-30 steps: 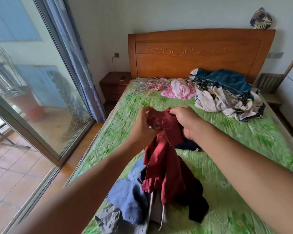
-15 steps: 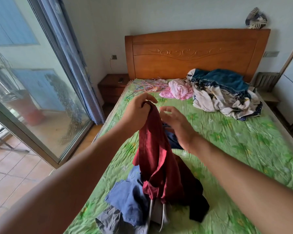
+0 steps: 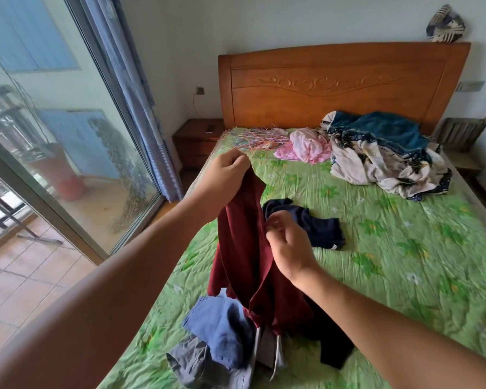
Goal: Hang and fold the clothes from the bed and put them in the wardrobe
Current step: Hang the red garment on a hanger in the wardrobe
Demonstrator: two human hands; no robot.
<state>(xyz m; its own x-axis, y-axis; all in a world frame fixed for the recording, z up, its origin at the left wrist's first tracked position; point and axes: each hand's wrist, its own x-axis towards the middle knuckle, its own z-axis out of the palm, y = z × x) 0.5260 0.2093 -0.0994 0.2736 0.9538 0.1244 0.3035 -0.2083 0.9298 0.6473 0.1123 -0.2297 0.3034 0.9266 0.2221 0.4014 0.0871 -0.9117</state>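
A dark red garment hangs over the green bed. My left hand pinches its top edge and holds it up. My right hand is lower, with its fingers curled at the garment's right edge. Under it lies a pile with a blue garment, a grey one and a black one. A navy garment lies flat behind my right hand. A pink garment and several coloured wire hangers lie near the headboard.
A heap of white and teal bedding fills the bed's far right corner under the wooden headboard. A nightstand stands left of the bed. A glass sliding door and blue curtain run along the left.
My left hand has lifted the red garment higher and it now hangs stretched out. My right hand let go of its top and slid down to the right edge.
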